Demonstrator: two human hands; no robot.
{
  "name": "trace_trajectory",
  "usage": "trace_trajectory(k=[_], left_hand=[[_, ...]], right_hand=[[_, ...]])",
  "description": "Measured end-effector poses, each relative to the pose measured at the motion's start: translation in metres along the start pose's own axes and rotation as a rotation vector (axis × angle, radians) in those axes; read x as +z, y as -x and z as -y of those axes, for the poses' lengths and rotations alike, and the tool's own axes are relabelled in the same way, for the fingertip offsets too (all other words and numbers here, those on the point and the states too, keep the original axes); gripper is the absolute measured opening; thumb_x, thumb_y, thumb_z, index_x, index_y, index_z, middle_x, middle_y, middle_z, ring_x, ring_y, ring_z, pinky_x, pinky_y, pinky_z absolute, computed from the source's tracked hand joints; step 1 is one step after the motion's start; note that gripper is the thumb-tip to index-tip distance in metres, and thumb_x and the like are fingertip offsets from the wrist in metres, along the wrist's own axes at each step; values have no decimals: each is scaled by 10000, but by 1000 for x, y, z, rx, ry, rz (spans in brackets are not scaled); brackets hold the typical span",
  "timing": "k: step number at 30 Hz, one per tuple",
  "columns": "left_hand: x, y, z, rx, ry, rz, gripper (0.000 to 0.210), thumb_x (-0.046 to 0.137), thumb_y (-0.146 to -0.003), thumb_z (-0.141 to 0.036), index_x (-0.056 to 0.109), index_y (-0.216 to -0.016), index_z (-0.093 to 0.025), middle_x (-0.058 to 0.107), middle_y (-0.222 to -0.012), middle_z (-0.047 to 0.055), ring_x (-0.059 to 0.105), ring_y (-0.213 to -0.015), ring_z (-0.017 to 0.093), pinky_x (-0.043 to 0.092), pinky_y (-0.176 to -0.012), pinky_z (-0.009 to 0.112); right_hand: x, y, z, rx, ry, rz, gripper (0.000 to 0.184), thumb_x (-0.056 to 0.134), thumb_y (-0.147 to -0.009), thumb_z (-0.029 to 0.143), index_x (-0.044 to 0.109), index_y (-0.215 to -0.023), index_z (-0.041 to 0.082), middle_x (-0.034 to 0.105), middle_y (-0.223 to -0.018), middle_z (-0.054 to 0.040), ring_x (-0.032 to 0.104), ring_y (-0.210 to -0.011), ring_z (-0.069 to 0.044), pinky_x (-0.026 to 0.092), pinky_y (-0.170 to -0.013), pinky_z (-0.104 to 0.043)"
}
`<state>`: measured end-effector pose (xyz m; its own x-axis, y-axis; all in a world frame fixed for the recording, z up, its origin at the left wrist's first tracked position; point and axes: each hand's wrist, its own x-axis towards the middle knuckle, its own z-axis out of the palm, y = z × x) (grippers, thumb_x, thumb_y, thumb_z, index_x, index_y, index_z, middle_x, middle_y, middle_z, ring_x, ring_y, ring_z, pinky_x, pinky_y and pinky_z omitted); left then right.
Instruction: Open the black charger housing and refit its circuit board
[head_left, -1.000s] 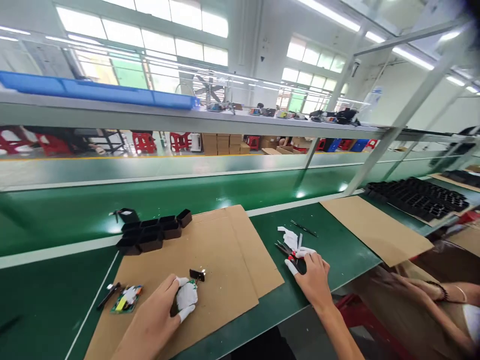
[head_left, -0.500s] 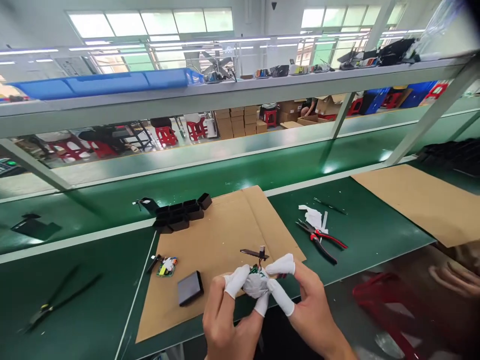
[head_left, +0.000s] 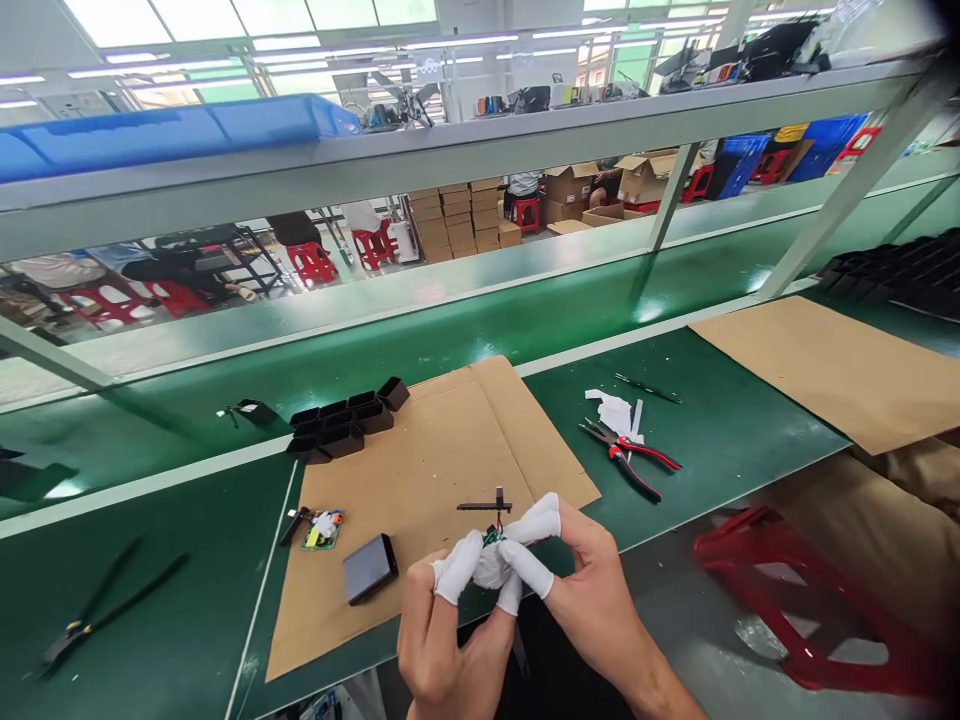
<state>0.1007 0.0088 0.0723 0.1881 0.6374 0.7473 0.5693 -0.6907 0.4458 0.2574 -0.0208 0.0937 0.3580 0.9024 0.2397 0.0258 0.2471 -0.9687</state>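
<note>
Between my two hands, above the table's front edge, is a small green circuit board (head_left: 492,537) wrapped in white sheet material (head_left: 491,568). Thin wires rise from it to a flat black strip (head_left: 480,507) with an upright piece at its end. My left hand (head_left: 454,630), in white finger cots, grips the wrapped board from the left and below. My right hand (head_left: 592,575), also in finger cots, is closed at its right side, thumb and finger pressed against the wrap. A black rectangular case (head_left: 370,569) lies left of my hands; another circuit board (head_left: 323,529) lies beyond it.
A cardboard sheet (head_left: 420,470) covers the green table, with black open boxes (head_left: 347,425) at its far left corner. Red-handled pliers (head_left: 628,455), white scraps (head_left: 611,412) and tweezers (head_left: 649,388) lie right. Other pliers (head_left: 82,628) lie left. A red stool (head_left: 795,600) stands right.
The camera view has tilted down and shifted slightly. My right fingers have moved in over the front of the white wrap. Both hands keep hold of the board.
</note>
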Motion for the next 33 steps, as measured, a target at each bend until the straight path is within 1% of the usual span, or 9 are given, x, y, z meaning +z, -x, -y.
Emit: trace_trajectory(k=[4, 8, 10, 12, 15, 18, 23, 29, 33], left_hand=[[-2, 7, 15, -403, 358, -60, 414, 947, -878, -268, 780, -1257, -259, 711, -1031, 43, 700, -951, 206, 642, -839, 327], [-15, 7, 21, -1153, 1197, -44, 519, 1057, -727, -534, 830, -1076, -223, 769, -1029, 76, 695, -873, 196, 628, -786, 306], [-23, 9, 18, -1343, 1587, -85, 494, 1006, -785, -598, 843, -1065, -224, 779, -1049, 87, 665, -796, 166, 587, -716, 284], [-27, 15, 14, -1378, 1819, -108, 428, 948, -871, -578, 849, -1086, -221, 775, -1025, 86, 629, -738, 142, 553, -693, 273], [-28, 29, 10, -1368, 1854, -108, 445, 924, -893, -588, 842, -1056, -181, 755, -988, 92, 615, -747, 147, 551, -724, 278], [-26, 41, 15, -1315, 1602, -128, 530, 981, -796, -638, 832, -1023, -183, 779, -1108, 123, 668, -866, 197, 577, -771, 298], [-23, 50, 37, -1076, 1208, -14, 654, 1122, -569, -550, 854, -1045, -191, 802, -981, 106, 756, -961, 280, 632, -898, 353], [-19, 58, 44, -977, 1023, -110, 607, 1026, -707, -642, 821, -1092, -220, 821, -1006, 106, 778, -905, 230, 641, -822, 271], [-36, 53, 52, -1016, 745, 68, 488, 729, -1016, -661, 801, -1212, -220, 826, -1044, 104, 782, -938, 233, 650, -909, 327]], right_hand=[[1, 0, -20, 7, -61, -75, 255, 696, -1103, 489, 822, -1114, 267, 767, -981, -20, 688, -902, -166, 584, -854, -262], [6, 6, -43, 46, -126, 86, 279, 657, -1121, 505, 829, -1157, 288, 806, -1072, -32, 736, -971, -162, 598, -905, -218], [11, 12, -52, 66, -117, 171, 283, 682, -1105, 518, 826, -1216, 301, 816, -1143, -42, 755, -1034, -179, 602, -958, -226], [17, 19, -58, 95, -87, 260, 334, 703, -1084, 548, 817, -1282, 304, 814, -1239, -68, 757, -1147, -225, 609, -1018, -273], [27, 27, -61, 158, -72, 386, 443, 714, -1059, 594, 789, -1391, 310, 768, -1420, -109, 707, -1343, -304, 579, -1176, -405], [38, 32, -65, 201, -127, 369, 527, 818, -981, 604, 759, -1447, 364, 718, -1546, -104, 663, -1446, -319, 495, -1298, -488], [50, 26, -69, 377, -386, 335, 770, 1016, -647, 753, 852, -1252, 307, 822, -1347, -157, 782, -1225, -371, 604, -1165, -559], [56, 20, -71, 349, -418, 312, 730, 1106, -560, 601, 882, -1201, 333, 848, -1289, -131, 800, -1198, -343, 611, -1158, -516], [51, 15, -76, 342, -423, 225, 628, 1101, -622, 501, 879, -1171, 293, 853, -1261, -155, 816, -1159, -365, 659, -1084, -531]])
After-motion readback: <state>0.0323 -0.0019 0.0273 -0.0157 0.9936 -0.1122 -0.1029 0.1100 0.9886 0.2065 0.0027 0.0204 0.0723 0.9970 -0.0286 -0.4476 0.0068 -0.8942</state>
